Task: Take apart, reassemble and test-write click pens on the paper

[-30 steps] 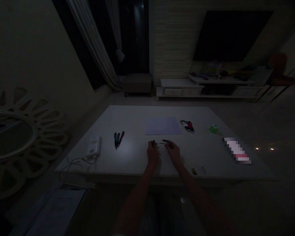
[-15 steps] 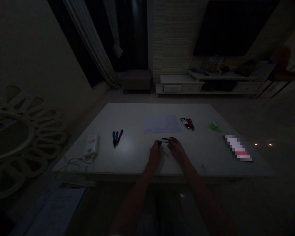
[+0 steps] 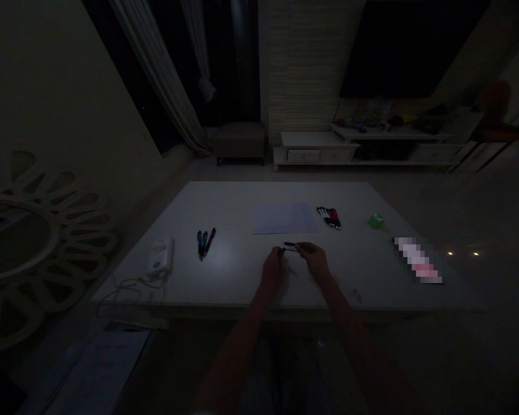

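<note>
Above the white table (image 3: 237, 282), near its front middle, my two hands work close together. My left hand (image 3: 272, 270) is closed on a small dark pen part, mostly hidden by the fingers. Facing it, my right hand (image 3: 313, 259) pinches a dark pen barrel (image 3: 289, 244) that points left. A thin dark rod, like a pen refill (image 3: 290, 249), spans the gap between the hands. The dim light hides which fingers grip it. Just beyond the hands lies a printed paper sheet (image 3: 283, 219).
Several black, white and red pen pieces (image 3: 330, 218) lie right of the sheet. Left are three pens (image 3: 205, 243) and a white box-shaped device (image 3: 161, 255) with cables. A green tub (image 3: 376, 220) and a phone (image 3: 417, 259) lie right. A small clear item (image 3: 355, 295) is near the front edge.
My right hand has turned slightly and shifted a little right, with the pen barrel still in its fingers. My left hand has hardly moved.
</note>
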Motion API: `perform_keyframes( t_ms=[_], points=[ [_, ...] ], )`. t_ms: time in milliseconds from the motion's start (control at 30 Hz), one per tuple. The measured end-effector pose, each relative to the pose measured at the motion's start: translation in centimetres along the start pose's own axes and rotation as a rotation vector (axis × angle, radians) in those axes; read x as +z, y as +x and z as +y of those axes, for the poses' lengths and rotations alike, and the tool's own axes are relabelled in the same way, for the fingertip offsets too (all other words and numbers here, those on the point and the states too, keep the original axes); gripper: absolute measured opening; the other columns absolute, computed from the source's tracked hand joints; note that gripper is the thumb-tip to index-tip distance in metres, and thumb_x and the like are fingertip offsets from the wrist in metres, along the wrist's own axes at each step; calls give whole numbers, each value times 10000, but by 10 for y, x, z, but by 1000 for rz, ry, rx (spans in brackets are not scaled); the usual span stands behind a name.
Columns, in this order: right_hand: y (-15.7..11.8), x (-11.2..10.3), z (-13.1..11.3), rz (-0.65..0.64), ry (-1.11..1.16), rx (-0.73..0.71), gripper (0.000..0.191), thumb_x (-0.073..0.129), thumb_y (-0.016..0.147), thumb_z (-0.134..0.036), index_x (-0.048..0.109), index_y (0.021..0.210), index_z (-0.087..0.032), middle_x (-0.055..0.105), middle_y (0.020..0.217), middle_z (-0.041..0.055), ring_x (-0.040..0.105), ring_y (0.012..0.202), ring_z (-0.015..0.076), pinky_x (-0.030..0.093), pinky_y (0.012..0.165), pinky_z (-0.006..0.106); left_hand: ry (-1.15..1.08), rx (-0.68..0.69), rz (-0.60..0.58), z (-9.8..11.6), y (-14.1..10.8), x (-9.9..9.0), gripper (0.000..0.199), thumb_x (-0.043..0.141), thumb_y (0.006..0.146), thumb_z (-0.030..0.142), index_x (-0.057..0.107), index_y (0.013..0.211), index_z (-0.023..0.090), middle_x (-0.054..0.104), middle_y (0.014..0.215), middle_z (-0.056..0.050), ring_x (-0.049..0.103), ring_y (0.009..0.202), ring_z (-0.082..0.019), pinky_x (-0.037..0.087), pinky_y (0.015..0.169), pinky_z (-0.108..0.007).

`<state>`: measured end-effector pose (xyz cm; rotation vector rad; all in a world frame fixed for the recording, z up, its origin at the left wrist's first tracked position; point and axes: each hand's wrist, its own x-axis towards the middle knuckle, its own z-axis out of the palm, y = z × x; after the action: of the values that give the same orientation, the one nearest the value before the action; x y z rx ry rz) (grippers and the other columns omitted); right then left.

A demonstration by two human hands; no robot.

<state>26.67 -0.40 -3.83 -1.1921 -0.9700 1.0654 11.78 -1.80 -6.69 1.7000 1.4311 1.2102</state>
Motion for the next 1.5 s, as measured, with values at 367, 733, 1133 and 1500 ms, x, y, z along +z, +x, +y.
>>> perform_keyframes(
  t_ms=[367, 733, 1133, 1500],
  points=[
    [0, 6, -4, -91, -238, -203, 246, 696, 636, -428, 700, 724, -198, 705, 774, 41, 639, 726, 191, 512, 669, 308, 73, -1, -34, -7, 2, 3, 233, 439, 846, 170, 513, 1065, 202, 634, 977, -69, 598, 891, -180, 443, 793, -294],
    [1, 9, -3, -131, -324, -321, 220, 680, 674, -427, 707, 709, -212, 669, 774, 39, 620, 735, 178, 484, 647, 288, 72, -8, -55, -6, 1, 3, 271, 424, 840, 132, 507, 1084, 216, 627, 991, -66, 584, 924, -183, 431, 840, -319],
    [8, 1, -4, -237, -427, -369, 214, 655, 710, -406, 719, 804, -224, 672, 834, 41, 605, 722, 169, 463, 630, 287, 75, 12, -13, -3, 1, 2, 252, 404, 835, 116, 526, 1034, 211, 631, 939, -52, 589, 861, -168, 445, 798, -303],
    [25, -12, 38, -107, -965, -388, 151, 610, 763, -270, 688, 865, -192, 605, 924, 79, 540, 928, 209, 425, 797, 304, 13, -91, 141, -6, 5, 2, 184, 392, 882, 220, 505, 1028, 218, 631, 894, -57, 609, 819, -179, 463, 734, -298]
  ],
)
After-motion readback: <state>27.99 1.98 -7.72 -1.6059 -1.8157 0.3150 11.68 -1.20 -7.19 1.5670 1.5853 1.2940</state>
